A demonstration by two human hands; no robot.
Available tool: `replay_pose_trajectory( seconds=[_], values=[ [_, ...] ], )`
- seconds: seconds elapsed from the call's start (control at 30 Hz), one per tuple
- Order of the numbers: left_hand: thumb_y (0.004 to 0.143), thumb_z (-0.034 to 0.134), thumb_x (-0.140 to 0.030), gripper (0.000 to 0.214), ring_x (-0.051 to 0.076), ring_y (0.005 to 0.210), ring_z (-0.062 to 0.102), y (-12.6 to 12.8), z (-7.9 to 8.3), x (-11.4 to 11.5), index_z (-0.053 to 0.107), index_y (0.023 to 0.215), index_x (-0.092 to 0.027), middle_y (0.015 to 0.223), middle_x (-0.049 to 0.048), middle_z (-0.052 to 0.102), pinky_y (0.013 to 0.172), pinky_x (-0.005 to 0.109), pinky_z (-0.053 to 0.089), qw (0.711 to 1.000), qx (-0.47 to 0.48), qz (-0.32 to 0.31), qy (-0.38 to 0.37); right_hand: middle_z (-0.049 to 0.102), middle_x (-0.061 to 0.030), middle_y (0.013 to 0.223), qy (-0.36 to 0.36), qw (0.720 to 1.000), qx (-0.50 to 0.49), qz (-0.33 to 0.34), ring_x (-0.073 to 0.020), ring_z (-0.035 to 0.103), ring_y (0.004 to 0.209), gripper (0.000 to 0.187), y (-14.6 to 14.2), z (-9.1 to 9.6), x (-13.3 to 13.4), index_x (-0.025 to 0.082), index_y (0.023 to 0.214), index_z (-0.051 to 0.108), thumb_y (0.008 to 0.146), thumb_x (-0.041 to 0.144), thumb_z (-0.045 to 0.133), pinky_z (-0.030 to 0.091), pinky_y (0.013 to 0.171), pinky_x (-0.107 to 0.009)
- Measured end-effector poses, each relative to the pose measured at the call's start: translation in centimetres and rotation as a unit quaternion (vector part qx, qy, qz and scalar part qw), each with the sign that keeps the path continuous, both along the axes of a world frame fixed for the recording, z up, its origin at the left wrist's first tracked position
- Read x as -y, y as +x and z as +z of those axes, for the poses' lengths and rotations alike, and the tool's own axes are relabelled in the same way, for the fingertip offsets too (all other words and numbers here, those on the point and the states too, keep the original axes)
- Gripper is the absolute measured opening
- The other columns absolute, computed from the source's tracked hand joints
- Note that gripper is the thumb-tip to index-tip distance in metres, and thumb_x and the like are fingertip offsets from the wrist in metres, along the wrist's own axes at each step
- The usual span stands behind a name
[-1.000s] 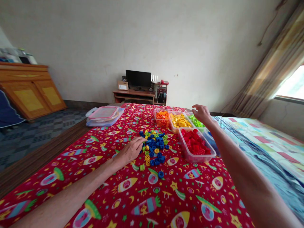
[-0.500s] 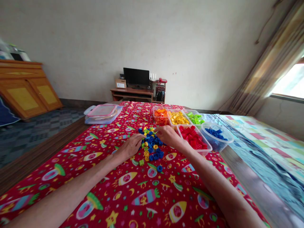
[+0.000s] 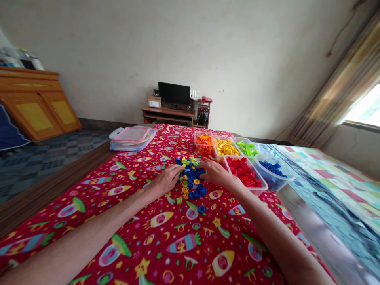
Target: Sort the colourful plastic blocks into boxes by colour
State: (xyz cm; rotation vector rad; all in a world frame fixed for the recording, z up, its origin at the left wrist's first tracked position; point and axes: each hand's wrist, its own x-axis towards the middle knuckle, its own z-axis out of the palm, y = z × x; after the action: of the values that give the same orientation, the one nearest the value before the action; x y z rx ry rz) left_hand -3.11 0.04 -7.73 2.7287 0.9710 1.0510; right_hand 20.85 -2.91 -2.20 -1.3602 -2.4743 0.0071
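Observation:
A loose pile of small building blocks [image 3: 191,174], mostly blue with some yellow and lime green, lies on the red patterned cloth. At its left edge is my left hand [image 3: 168,179], with fingers bent together over the blocks. My right hand [image 3: 216,173] reaches into the pile from the right, its fingertips curled down among blue pieces. Whatever either hand pinches is hidden by the fingers. Nearer to me, a lime green block [image 3: 179,200] and a round blue block [image 3: 201,209] lie apart from the heap.
Right of the pile stand clear tubs of orange blocks [image 3: 204,142], yellow blocks [image 3: 226,147], lime green blocks [image 3: 247,149], red blocks [image 3: 245,172] and blue blocks [image 3: 272,168]. Stacked lids [image 3: 132,136] lie at the far left of the cloth. Beyond is a desk with a monitor [image 3: 174,93].
The view has shifted slightly, moving the scene a little to the right. My right fingertips have shifted slightly down among the blue blocks; my left hand stays at the pile's left edge.

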Motion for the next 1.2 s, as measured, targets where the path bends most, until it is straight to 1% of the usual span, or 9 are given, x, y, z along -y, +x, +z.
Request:
replay_pose_trajectory(
  seconds=[0.17,0.27,0.37,0.57,0.7,0.77,0.87,1.07,1.2],
  values=[
    [0.092,0.034,-0.018,0.033,0.021,0.101,0.061,0.1,0.4,0.3,0.061,0.111,-0.017,0.107,0.0095,0.065,0.090,0.035,0.051,1.000,-0.005,0.008,-0.001,0.059,-0.0153,0.108,0.039,0.998,-0.003,0.050,-0.0227,0.056,0.102,0.030,-0.5,-1.6,0.3,0.012,0.111,0.061,0.081,0.010,0.059,0.046,0.091,-0.034],
    [0.092,0.034,-0.019,0.033,0.021,0.101,0.061,0.1,0.4,0.4,0.060,0.111,-0.016,0.108,0.0102,0.065,0.090,0.036,0.051,1.000,-0.005,0.008,-0.001,0.063,-0.0132,0.104,0.050,0.997,-0.019,0.063,-0.0209,0.056,0.101,0.026,-0.5,-1.6,0.0,0.013,0.106,0.063,0.081,0.008,0.057,0.045,0.092,-0.034],
    [0.092,0.034,-0.021,0.032,0.022,0.101,0.061,0.0,0.3,0.3,0.061,0.111,-0.018,0.107,0.0092,0.065,0.091,0.038,0.051,1.000,0.003,0.005,0.000,0.067,-0.0087,0.093,0.039,0.998,-0.042,0.039,-0.0179,0.059,0.088,0.018,-0.2,-0.4,-0.4,0.015,0.098,0.066,0.081,0.013,0.061,0.046,0.083,-0.031],
    [0.091,0.036,-0.021,0.031,0.021,0.101,0.061,0.0,-0.1,0.1,0.061,0.110,-0.018,0.107,0.0086,0.065,0.092,0.038,0.050,1.000,0.007,0.007,-0.008,0.071,-0.0047,0.084,0.051,0.993,-0.095,-0.050,-0.0141,0.062,0.074,0.018,1.5,3.5,0.2,0.016,0.093,0.071,0.080,0.016,0.058,0.043,0.070,-0.024],
    [0.092,0.034,-0.021,0.032,0.021,0.102,0.060,0.1,-0.3,-0.2,0.061,0.108,-0.019,0.107,0.0082,0.065,0.093,0.038,0.050,1.000,0.007,0.005,0.000,0.072,-0.0033,0.078,0.108,0.978,-0.131,-0.124,-0.0144,0.063,0.071,0.017,4.5,5.5,0.6,0.018,0.088,0.072,0.078,0.017,0.058,0.044,0.067,-0.024],
    [0.092,0.034,-0.021,0.032,0.021,0.102,0.060,0.1,-0.2,-0.2,0.061,0.108,-0.019,0.107,0.0082,0.065,0.094,0.038,0.049,1.000,0.005,0.003,-0.001,0.072,-0.0046,0.080,0.143,0.965,-0.145,-0.165,-0.0154,0.064,0.072,0.019,6.7,6.2,0.6,0.017,0.089,0.073,0.077,0.018,0.058,0.045,0.069,-0.025],
    [0.091,0.034,-0.020,0.033,0.021,0.101,0.060,0.2,0.0,0.0,0.062,0.108,-0.019,0.106,0.0086,0.065,0.093,0.037,0.050,1.000,0.002,0.004,-0.006,0.072,-0.0069,0.081,0.177,0.942,-0.140,-0.250,-0.0176,0.065,0.074,0.023,10.5,7.0,0.7,0.015,0.091,0.073,0.074,0.018,0.058,0.047,0.071,-0.028],
    [0.092,0.032,-0.021,0.035,0.021,0.102,0.060,0.2,0.3,0.2,0.063,0.107,-0.018,0.107,0.0092,0.065,0.094,0.036,0.049,1.000,-0.012,0.012,0.002,0.072,-0.0085,0.078,0.158,0.900,-0.121,-0.388,-0.0207,0.064,0.072,0.025,17.0,7.2,1.4,0.015,0.091,0.073,0.072,0.020,0.059,0.048,0.068,-0.032],
    [0.092,0.032,-0.021,0.036,0.021,0.102,0.060,0.2,0.3,0.2,0.063,0.109,-0.017,0.108,0.0092,0.065,0.094,0.036,0.049,1.000,-0.015,0.008,-0.002,0.072,-0.0111,0.082,0.157,0.879,-0.107,-0.437,-0.0235,0.064,0.074,0.026,18.9,6.9,1.9,0.015,0.091,0.073,0.073,0.026,0.059,0.046,0.066,-0.034]
  ],
)
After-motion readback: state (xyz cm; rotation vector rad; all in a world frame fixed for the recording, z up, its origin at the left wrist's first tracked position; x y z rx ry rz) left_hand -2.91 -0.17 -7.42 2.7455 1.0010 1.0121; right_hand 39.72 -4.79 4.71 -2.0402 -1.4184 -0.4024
